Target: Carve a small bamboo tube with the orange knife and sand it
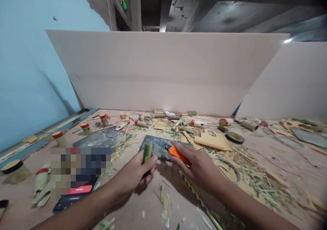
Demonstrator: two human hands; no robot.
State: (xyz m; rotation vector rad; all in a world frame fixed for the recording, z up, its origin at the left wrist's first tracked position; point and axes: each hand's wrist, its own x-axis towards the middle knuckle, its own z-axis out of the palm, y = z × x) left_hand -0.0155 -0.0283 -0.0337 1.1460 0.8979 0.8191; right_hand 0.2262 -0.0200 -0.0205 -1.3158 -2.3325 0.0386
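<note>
My left hand (146,168) is wrapped around a short green piece of bamboo (147,153), which stands nearly upright in the fist. In my right hand (195,160) is an orange-handled utility knife (178,154); the fingers lie over its handle. The knife's front end points left, over a dark flat board (155,143) on the table. A gap separates the knife from the bamboo. Beneath my right wrist runs a thin patterned stick (196,194). Pale shavings (163,197) are scattered below both hands.
A phone (76,192), partly blurred out, lies at the left near red-banded bamboo tubes (59,138). Black tape (235,137), a paler tape ring (236,172) and cut cardboard (213,142) are on the right among bamboo strips. A white panel (163,70) stands behind.
</note>
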